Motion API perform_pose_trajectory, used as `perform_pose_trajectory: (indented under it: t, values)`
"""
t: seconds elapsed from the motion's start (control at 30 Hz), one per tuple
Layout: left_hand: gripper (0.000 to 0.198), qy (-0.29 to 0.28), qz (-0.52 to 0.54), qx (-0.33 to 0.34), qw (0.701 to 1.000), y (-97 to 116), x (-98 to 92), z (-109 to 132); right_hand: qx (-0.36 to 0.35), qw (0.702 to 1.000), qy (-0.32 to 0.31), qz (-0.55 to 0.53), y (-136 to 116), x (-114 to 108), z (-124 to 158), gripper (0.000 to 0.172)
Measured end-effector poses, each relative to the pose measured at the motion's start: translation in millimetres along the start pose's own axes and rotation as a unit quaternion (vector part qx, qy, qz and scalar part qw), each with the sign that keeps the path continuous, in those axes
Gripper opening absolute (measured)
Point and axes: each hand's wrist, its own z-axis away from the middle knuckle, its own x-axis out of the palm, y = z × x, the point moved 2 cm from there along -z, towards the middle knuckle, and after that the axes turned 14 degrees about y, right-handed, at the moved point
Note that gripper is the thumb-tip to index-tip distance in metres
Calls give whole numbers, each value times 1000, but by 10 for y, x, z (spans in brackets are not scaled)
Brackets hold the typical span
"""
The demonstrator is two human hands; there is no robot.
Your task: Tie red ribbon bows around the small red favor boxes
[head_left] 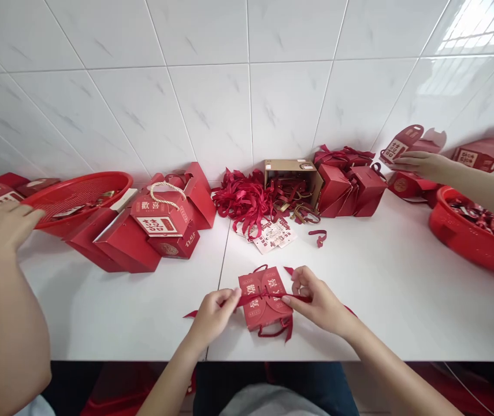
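Near the front edge of the white bench (359, 323) lies a small red gift box (264, 297). The left hand (212, 315) and the right hand (318, 300) each pinch an end of the dark red ribbon (268, 297) stretched across it, fingers closed, seemingly tight. Loose ribbons (242, 199) are heaped by the back wall.

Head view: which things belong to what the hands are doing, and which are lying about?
In hand: flat red paper gift box, dark red ribbon across it, pinched by left hand and right hand.
Lying about: red ribbon heap, brown cardboard carton, red plastic mesh basket, assembled red boxes.
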Motion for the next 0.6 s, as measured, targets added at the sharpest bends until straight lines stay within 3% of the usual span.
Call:
perform_pose_trajectory:
  t: [0.07,0.13,0.27,0.33,0.4,0.47,0.53,0.6]
  values:
    - [46,5,-13,-8,1000,-34,-111,-103,-77,996,-23,33,-64,-106,-18,18]
    - [34,-39,-19,-12,999,-19,-226,-200,-138,987,-22,84,-89,-164,-32,27]
    - [18,-219,1,-10,976,159,-372,-271,-186,959,170,127,-63,-128,-99,31]
    - [19,-268,51,-7,962,293,-357,-216,-196,950,226,86,-93,-51,-140,32]
    - [27,-234,110,-16,966,411,-274,-116,-184,962,201,22,-170,40,-178,32]
    - [32,-127,126,-4,984,491,-149,8,-148,981,119,-46,-272,139,-198,28]
    - [30,-14,77,70,994,540,-18,133,-102,989,30,-101,-360,238,-194,22]
    - [29,59,6,167,984,556,88,228,-60,991,-18,-118,-410,317,-183,17]
